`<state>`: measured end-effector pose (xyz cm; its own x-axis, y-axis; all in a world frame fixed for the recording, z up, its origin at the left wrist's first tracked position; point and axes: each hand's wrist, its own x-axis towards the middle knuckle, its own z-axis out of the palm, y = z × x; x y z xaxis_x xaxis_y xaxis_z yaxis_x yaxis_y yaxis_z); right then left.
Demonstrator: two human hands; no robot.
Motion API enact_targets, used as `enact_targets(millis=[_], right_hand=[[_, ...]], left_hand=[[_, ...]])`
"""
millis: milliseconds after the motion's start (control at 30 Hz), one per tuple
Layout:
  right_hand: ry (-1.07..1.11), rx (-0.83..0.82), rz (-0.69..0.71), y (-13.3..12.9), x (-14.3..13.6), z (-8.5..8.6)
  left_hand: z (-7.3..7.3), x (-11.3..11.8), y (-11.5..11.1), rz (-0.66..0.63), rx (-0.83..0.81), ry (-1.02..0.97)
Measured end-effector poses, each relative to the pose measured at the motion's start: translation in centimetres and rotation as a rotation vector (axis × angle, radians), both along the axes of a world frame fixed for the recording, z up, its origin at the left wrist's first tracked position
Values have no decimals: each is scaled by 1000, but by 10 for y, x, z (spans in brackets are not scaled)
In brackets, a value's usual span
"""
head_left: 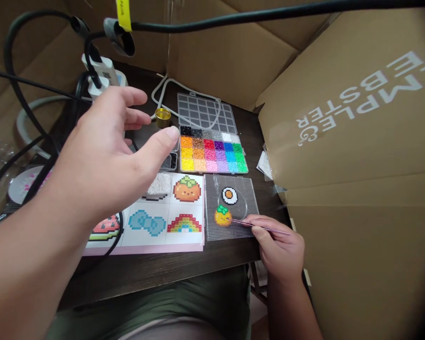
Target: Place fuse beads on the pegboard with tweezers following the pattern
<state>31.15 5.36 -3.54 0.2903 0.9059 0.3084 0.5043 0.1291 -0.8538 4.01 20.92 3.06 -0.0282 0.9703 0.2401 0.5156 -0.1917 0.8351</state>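
Observation:
My left hand [109, 141] is raised over the left of the table, fingers apart around a small gold round container [163, 117], which stands beyond them. My right hand [281, 243] grips thin pink tweezers [265, 227], their tip at the orange bead fruit [223, 217] with green leaves. That fruit lies on a clear pegboard [212, 186], below a white and orange bead egg [230, 195]. Left of the board is a pattern sheet [148, 223] with pixel pictures. A divided box of coloured beads [212, 153] sits behind it.
Cardboard walls [350, 165] enclose the back and right. Black cables [233, 18] hang across the top and left, near white plugs [104, 68]. A white plate [23, 186] is at the left, partly behind my arm.

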Motion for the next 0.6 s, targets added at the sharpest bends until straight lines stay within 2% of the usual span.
enact_targets(millis=[100, 200, 267, 333, 433, 533, 600], right_hand=[[-10, 16, 16, 0, 1, -1], [-2, 54, 34, 0, 4, -4], [14, 84, 33, -1, 5, -6], [31, 131, 17, -2, 5, -8], [56, 210, -38, -4, 0, -8], [97, 315, -96, 1, -10, -1], [134, 414, -94, 10, -20, 7]], left_hand=[[-2, 0, 0, -21, 96, 58], [3, 2, -4, -51, 202, 60], [10, 5, -11, -111, 217, 15], [17, 9, -17, -186, 164, -70], [20, 14, -25, -361, -113, -292], [12, 20, -27, -552, -494, -507], [6, 25, -27, -605, -651, -602]])
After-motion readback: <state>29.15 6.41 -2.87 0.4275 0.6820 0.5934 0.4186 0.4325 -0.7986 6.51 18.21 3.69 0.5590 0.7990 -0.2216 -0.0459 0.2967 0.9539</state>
